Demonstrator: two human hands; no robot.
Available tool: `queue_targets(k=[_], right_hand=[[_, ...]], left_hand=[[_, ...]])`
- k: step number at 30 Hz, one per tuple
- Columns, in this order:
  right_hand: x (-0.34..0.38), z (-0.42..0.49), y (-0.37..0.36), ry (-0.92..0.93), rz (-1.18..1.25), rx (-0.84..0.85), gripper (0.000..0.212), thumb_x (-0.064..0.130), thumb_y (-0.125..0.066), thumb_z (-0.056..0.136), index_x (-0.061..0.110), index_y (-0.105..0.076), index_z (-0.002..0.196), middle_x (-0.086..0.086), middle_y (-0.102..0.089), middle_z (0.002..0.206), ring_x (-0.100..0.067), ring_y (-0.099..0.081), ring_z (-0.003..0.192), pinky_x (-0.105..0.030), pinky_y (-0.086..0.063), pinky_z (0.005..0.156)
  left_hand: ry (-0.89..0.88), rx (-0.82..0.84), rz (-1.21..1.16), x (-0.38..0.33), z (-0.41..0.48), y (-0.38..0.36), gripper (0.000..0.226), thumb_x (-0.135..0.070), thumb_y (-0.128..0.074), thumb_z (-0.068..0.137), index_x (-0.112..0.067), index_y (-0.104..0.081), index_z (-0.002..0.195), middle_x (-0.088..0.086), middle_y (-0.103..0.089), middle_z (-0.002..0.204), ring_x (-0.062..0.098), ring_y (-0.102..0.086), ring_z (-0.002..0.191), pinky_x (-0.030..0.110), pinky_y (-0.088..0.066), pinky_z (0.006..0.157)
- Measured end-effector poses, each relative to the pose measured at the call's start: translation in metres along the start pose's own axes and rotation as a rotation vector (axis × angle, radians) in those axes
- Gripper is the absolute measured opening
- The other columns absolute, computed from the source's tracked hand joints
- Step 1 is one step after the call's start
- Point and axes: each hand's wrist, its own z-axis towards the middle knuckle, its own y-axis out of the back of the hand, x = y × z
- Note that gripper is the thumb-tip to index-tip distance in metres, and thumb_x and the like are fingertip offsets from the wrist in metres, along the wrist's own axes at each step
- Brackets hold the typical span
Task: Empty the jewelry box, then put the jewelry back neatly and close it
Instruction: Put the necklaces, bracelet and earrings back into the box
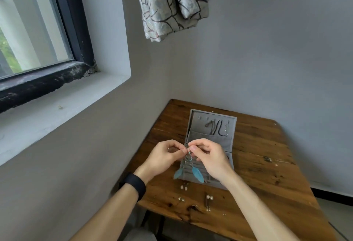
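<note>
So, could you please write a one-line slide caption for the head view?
Left hand and right hand pinch blue-feather dangle earrings above the open grey felt jewelry box on a brown wooden table.

— Left hand (pixel 162 154)?
— Held up left of centre, thumb side up, thumb and forefinger pinching the top of a blue-feathered earring (pixel 195 172), other fingers loosely curled.
— And the right hand (pixel 210 156)?
— Just beside it, knuckles up, fingers (pixel 193 148) bent inward, tips pinching the same piece from the right. Fingertips of both hands nearly touching.
— Arms?
— Both forearms bare, reaching in from the near edge and converging toward the far middle. Left wrist wrapped in a dark wristband (pixel 133 185), right wrist bare.
</note>
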Motion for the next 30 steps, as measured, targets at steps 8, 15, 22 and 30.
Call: queue_targets(k=[8,15,22,30], right_hand=[[-0.005,-0.016,0.018,-0.015,0.056,-0.121,0.017,0.023,-0.066,0.095,0.032,-0.074,0.107,0.019,-0.073,0.100,0.000,-0.066,0.098,-0.023,-0.057,0.083],[-0.013,-0.027,0.017,-0.276,0.595,-0.199,0.027,0.013,-0.075,0.087,0.017,-0.073,0.114,0.002,-0.076,0.108,-0.015,-0.070,0.105,-0.029,-0.057,0.087],[-0.023,-0.022,0.010,-0.405,0.873,-0.236,0.023,0.015,-0.076,0.085,0.014,-0.076,0.108,-0.007,-0.075,0.109,-0.024,-0.067,0.109,-0.029,-0.054,0.080],[-0.039,0.008,0.003,-0.371,0.654,-0.286,0.013,0.030,-0.075,0.088,0.030,-0.076,0.100,0.002,-0.073,0.109,-0.019,-0.065,0.109,-0.041,-0.055,0.096]], left_hand=[[-0.058,0.031,-0.018,-0.018,-0.002,-0.027,0.012,-0.025,-0.072,0.091,-0.013,-0.074,0.094,-0.002,-0.077,0.089,0.008,-0.072,0.084,0.018,-0.055,0.073],[-0.100,-0.058,0.025,-0.018,0.002,-0.044,0.006,-0.030,-0.074,0.089,-0.024,-0.076,0.090,-0.008,-0.076,0.087,0.007,-0.071,0.084,0.030,-0.060,0.080],[-0.173,-0.118,0.177,-0.012,0.007,-0.053,0.004,-0.032,-0.073,0.090,-0.029,-0.074,0.092,-0.014,-0.074,0.085,-0.001,-0.068,0.083,0.019,-0.057,0.073],[-0.190,-0.172,0.262,-0.003,0.032,-0.052,0.011,-0.034,-0.069,0.093,-0.024,-0.074,0.097,-0.015,-0.071,0.087,-0.006,-0.064,0.082,0.007,-0.048,0.066]])
